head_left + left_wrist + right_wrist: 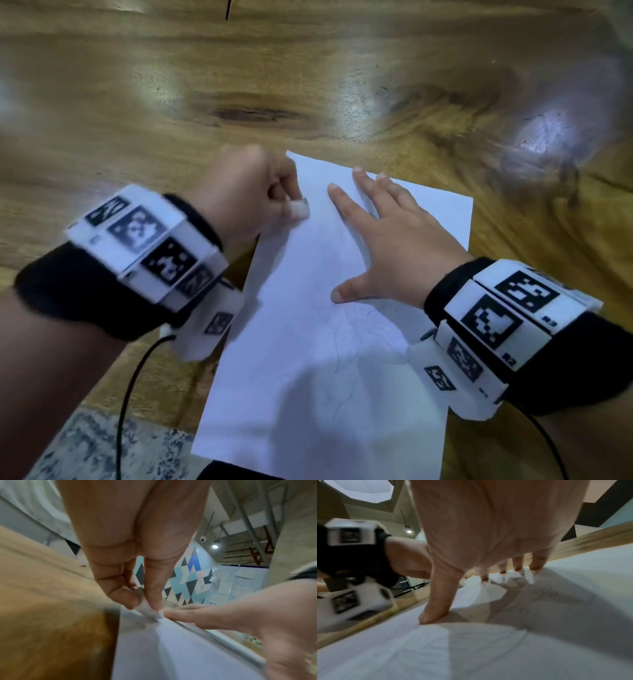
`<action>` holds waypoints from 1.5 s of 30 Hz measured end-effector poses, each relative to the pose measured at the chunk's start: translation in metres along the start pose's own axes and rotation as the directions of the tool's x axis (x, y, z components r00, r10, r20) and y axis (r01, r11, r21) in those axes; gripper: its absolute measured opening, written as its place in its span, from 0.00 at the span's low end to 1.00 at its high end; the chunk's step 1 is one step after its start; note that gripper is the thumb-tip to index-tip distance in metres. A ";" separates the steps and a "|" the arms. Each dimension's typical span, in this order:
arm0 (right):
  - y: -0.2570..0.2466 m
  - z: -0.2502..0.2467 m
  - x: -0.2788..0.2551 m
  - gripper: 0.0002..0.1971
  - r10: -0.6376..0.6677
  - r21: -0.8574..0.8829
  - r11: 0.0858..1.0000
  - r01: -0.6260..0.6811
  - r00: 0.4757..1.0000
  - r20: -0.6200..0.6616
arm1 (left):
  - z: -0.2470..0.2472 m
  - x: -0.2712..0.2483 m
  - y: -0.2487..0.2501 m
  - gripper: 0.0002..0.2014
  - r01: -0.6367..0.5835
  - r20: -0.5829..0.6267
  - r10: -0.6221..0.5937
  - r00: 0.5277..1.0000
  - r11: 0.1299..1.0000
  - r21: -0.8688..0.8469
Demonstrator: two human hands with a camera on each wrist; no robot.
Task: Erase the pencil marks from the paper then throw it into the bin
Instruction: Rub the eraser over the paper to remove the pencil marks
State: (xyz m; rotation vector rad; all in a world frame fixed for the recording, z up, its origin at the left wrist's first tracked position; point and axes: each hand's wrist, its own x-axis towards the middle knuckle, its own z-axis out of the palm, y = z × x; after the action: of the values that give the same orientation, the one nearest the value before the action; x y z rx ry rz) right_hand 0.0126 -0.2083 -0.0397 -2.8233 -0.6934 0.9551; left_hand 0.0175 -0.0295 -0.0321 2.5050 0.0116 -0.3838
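A white sheet of paper lies on the wooden table, with faint pencil lines in its lower middle. My left hand pinches a small white eraser and holds it against the sheet's far left part. In the left wrist view the eraser sits between thumb and finger, touching the paper. My right hand lies flat with straight, spread fingers, pressing the sheet down. In the right wrist view its thumb and fingertips rest on the paper. No bin is in view.
The table's near edge runs at lower left, with speckled floor below it. Black cables hang from both wrist bands. The paper's near end overhangs the table edge. Bare wood stretches beyond and to the left of the sheet.
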 end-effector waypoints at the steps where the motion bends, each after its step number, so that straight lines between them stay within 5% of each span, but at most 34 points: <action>1: 0.000 0.000 0.000 0.63 0.000 0.000 1.000 0.000 1.000 0.001 | 0.001 0.006 0.001 0.05 -0.004 -0.030 0.004 1.000 1.000 0.010; 6: 0.000 -0.001 0.000 0.62 -0.004 -0.002 1.000 0.004 1.000 0.012 | 0.007 -0.035 -0.009 0.15 -0.055 0.119 0.047 0.992 0.997 0.058; 8: 0.000 -0.001 -0.001 0.62 -0.004 0.007 1.000 0.004 1.000 0.014 | 0.005 -0.043 -0.012 0.09 -0.041 0.203 0.029 0.979 0.998 0.054; 15: -0.001 0.000 -0.002 0.62 -0.006 0.024 1.000 0.006 1.000 0.011 | 0.000 -0.004 -0.007 0.10 -0.039 -0.010 0.040 0.999 0.995 0.091; 17: 0.000 0.000 -0.001 0.62 -0.009 0.033 0.999 0.009 1.000 0.008 | 0.002 -0.023 -0.012 0.16 -0.072 0.069 0.065 0.996 0.992 0.099; 21: 0.000 0.001 0.000 0.62 -0.014 0.026 1.000 0.014 1.000 0.004 | -0.001 -0.045 -0.016 0.07 -0.028 0.295 0.003 0.956 0.996 0.081; 29: 0.000 0.001 0.000 0.63 -0.006 0.016 1.000 0.005 1.000 0.015 | 0.010 0.008 0.010 0.06 -0.058 0.026 0.057 0.998 0.998 0.020; 32: 0.000 0.001 0.001 0.63 -0.008 0.010 1.000 0.007 1.000 0.019 | 0.015 -0.022 0.005 0.16 -0.094 0.103 0.086 0.991 0.992 0.084; 35: 0.000 0.002 0.001 0.63 -0.012 0.006 1.000 0.012 1.000 0.020 | 0.011 -0.042 0.003 0.10 -0.093 0.273 0.075 0.959 0.994 0.055; 40: 0.000 0.002 0.001 0.63 -0.006 0.009 1.000 0.006 1.000 0.016 | 0.010 0.002 0.011 0.05 -0.107 0.047 0.105 0.993 0.993 0.044; 45: 0.001 0.004 0.002 0.63 -0.013 0.018 1.000 0.013 1.000 0.012 | 0.019 -0.039 0.006 0.08 -0.169 0.198 0.144 0.970 0.979 0.114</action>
State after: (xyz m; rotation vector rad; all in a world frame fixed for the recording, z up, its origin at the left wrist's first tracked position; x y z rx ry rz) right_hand 0.0123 -0.2087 -0.0443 -2.7967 -0.7007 0.9715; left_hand -0.0240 -0.0421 -0.0331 2.5647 -0.2947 -0.5702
